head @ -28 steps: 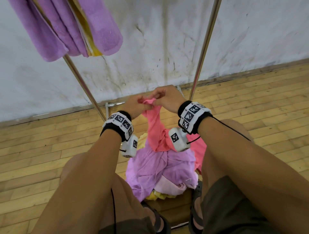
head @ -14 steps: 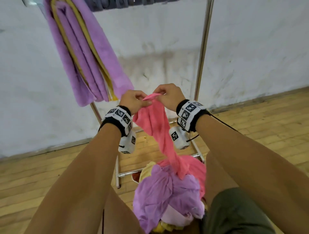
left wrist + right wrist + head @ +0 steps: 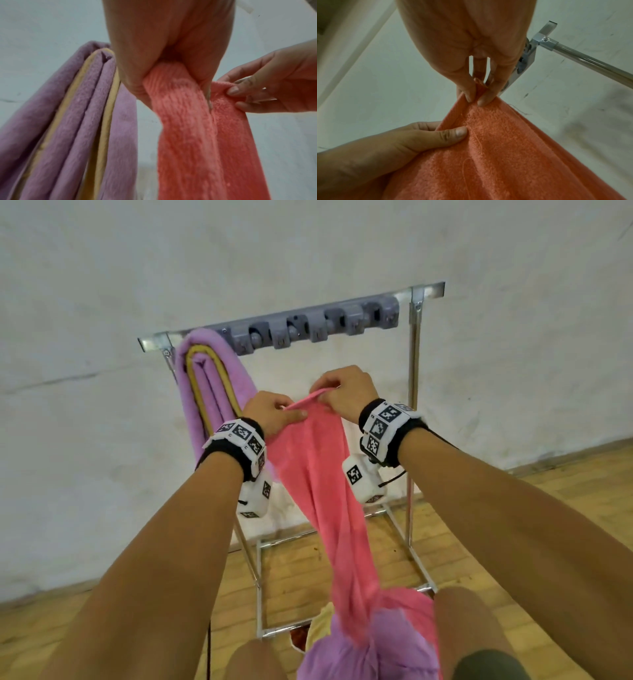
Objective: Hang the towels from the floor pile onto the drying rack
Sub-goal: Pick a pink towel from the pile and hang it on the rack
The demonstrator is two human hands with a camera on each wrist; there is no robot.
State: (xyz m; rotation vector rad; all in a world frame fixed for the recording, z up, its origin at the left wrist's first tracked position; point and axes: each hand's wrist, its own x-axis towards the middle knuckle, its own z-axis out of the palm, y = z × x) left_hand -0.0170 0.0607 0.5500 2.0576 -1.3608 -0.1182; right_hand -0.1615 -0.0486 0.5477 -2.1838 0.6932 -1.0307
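A pink towel (image 3: 318, 494) hangs between both hands, its lower end still trailing into the floor pile (image 3: 370, 642) of purple, pink and yellow cloth. My left hand (image 3: 274, 414) grips a bunched part of its top edge, seen up close as the pink towel (image 3: 185, 121). My right hand (image 3: 342, 392) pinches the edge a little higher, thumb and fingers on the pink towel (image 3: 488, 142). The drying rack (image 3: 414, 344) stands against the wall behind, its top bar just above the hands. A folded purple and yellow towel (image 3: 209, 385) hangs at its left end.
Grey clips (image 3: 318, 328) line the rack's top bar to the right of the hung towel. The rack's base frame (image 3: 260, 583) lies on the wooden floor (image 3: 555, 474). A white wall (image 3: 102, 371) is close behind. My knees (image 3: 459, 611) flank the pile.
Both hands have lifted the pink towel higher out of the pile. The view has risen, bringing the rack's top bar and clips into sight.
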